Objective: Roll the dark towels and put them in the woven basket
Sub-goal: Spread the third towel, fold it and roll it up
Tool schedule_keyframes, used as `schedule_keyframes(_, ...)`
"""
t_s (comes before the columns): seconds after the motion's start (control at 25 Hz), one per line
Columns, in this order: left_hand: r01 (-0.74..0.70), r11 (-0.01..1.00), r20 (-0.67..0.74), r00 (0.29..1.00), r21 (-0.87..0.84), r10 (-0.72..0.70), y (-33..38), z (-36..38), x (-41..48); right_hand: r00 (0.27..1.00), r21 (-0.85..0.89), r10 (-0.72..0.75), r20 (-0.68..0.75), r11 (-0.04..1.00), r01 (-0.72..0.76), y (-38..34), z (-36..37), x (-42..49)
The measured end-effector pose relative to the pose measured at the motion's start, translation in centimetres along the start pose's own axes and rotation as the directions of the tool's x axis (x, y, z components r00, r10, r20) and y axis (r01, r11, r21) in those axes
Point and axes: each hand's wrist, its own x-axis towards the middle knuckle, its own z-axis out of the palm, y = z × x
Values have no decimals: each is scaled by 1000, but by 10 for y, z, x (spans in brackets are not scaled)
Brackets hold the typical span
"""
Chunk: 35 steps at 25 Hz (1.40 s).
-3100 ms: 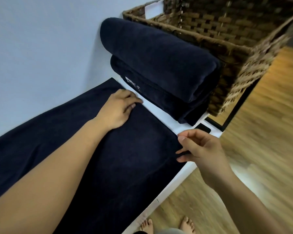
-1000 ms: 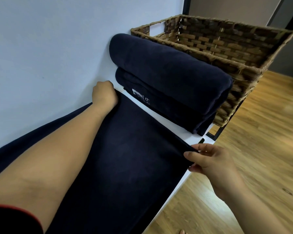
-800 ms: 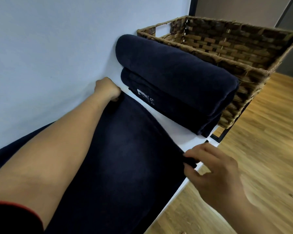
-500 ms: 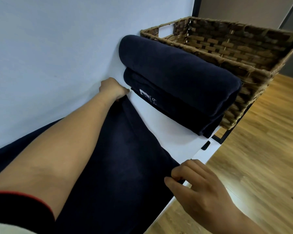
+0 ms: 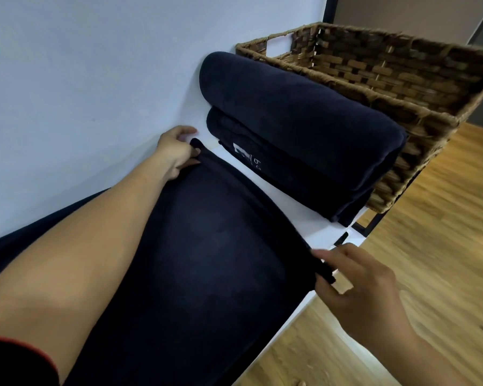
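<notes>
the spread dark towel lies on the white table. the left hand pinches its far corner by the wall and the right hand pinches its near corner. two folded towels are stacked against the woven basket. the lower one's white label is too blurred to read.

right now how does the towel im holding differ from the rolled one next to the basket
The spread towel lies flat on the white table; the rolled towel is a thick bundle atop a folded towel beside the woven basket. The left hand and right hand pinch the spread towel's end corners; no hand touches the rolled towel. Both are dark navy, outside the basket.
</notes>
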Motion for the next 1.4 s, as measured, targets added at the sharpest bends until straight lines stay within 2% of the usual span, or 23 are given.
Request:
schedule_keyframes(0.08, -150, 966, 100, 986, 213, 131, -4, -12, 2, 970, -158, -234, 61, 958, 241, 1, -2, -1)
schedule_keyframes(0.12, -271, 867, 165, 961, 419, 220, -2, -20, 4, 949, -183, -300, 92, 932, 312, 3, -3, 1)
schedule_keyframes(0.16, -390, 687, 252, 921, 613, 298, 1, -27, 7, 929, -207, -350, 119, 906, 368, 3, -5, 3)
schedule_keyframes(0.2, -482, 483, 343, 871, 731, 351, 3, -33, 10, 912, -227, -383, 146, 884, 408, 4, -5, 3)
schedule_keyframes(0.24, -545, 303, 425, 821, 782, 381, 3, -38, 14, 898, -249, -405, 173, 864, 438, 5, -6, 2)
schedule_keyframes(0.32, -602, 42, 530, 732, 797, 427, 2, -45, 18, 885, -281, -425, 191, 840, 464, 5, -5, 0)
schedule_keyframes(0.4, -637, -155, 629, 636, 755, 448, 0, -52, 23, 893, -267, -429, 135, 852, 450, 2, -7, 1)
schedule_keyframes(0.44, -649, -210, 661, 598, 731, 453, -1, -54, 25, 895, -255, -437, 91, 858, 445, -1, -10, 3)
schedule_keyframes(0.52, -638, -240, 659, 572, 732, 489, -3, -53, 23, 890, -276, -453, 57, 849, 450, -8, -12, 4)
schedule_keyframes(0.6, -643, -271, 679, 553, 716, 483, -11, -47, 22, 880, -339, -459, 124, 814, 472, -9, -6, -2)
schedule_keyframes(0.72, -608, -277, 656, 589, 744, 472, -21, -46, 25, 873, -347, -425, 239, 802, 486, -3, 2, -4)
schedule_keyframes(0.8, -687, -309, 747, 543, 658, 384, -13, -58, 30, 886, -308, -391, 250, 835, 455, -4, 4, -2)
schedule_keyframes(0.88, -769, -257, 807, 524, 585, 272, 1, -61, 26, 936, -208, -275, 219, 924, 320, -11, 2, -3)
schedule_keyframes(0.96, -751, -125, 758, 622, 648, 197, 16, -53, 16, 984, -59, -74, 160, 995, 84, -18, 0, -3)
schedule_keyframes(1.04, -631, -39, 631, 766, 774, 122, 29, -40, 15, 987, 49, 117, 107, 991, -123, -20, 1, 0)
schedule_keyframes(1.08, -578, -24, 578, 811, 816, 90, 34, -34, 16, 976, 73, 193, 96, 977, -200, -21, 2, 2)
schedule_keyframes(1.16, -528, -62, 531, 847, 847, 41, 41, -24, 16, 941, 123, 317, 119, 936, -331, -24, 2, 6)
schedule_keyframes(1.28, -531, -152, 541, 840, 834, 35, 48, -14, 15, 870, 201, 453, 195, 850, -488, -22, 4, 7)
schedule_keyframes(1.4, -698, -149, 708, 706, 701, 21, 45, -7, 23, 792, 200, 554, 258, 771, -604, -22, 3, 6)
